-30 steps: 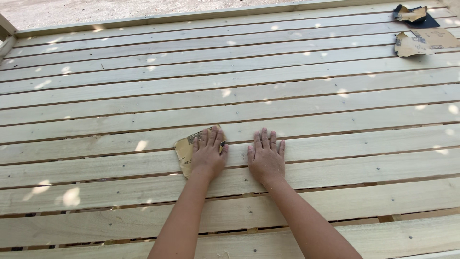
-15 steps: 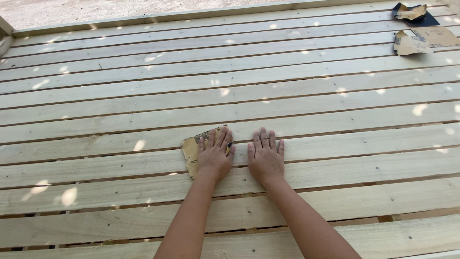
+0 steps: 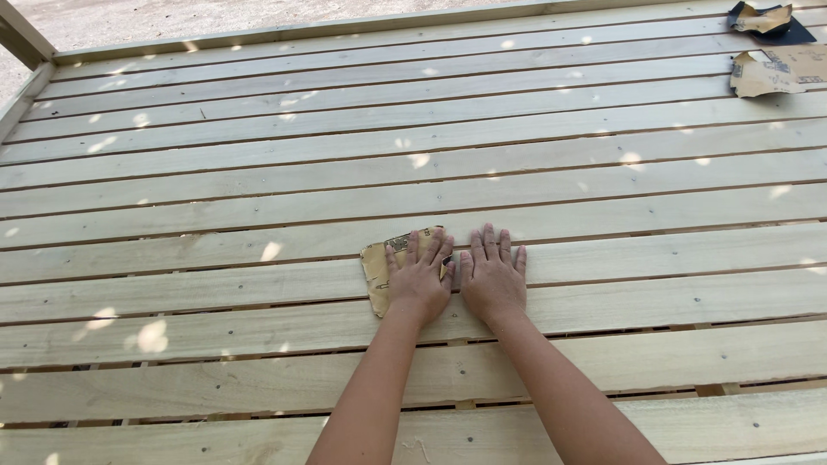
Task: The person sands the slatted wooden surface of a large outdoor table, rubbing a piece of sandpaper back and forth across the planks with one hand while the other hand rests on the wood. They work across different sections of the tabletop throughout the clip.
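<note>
Pressing flat on a sheet of tan sandpaper, the left hand is lying with its fingers spread and pointing toward the far side, so the palm and fingers are bearing down on the paper rather than pinching it. The grip here is released: no finger is curling around an edge, and the sheet is being held only by pressure against the wood. The sandpaper is sitting on one pale plank of the slatted wooden deck, in the near middle of the scene, its left part and a far corner showing beyond the hand; whether it is folded underneath is hard to tell.

The right hand is lying just beside the left, thumb nearly touching it, flat on bare wood with fingers together and released, grasping nothing. Placed so, it seems to be adding weight and steadying the body over the work.

Both forearms are reaching out from the near edge, close together. The planks are running left to right with narrow gaps between them, dappled with spots of sunlight. At the far right corner more torn sandpaper pieces are lying well apart from the hands, one on a dark sheet.
</note>
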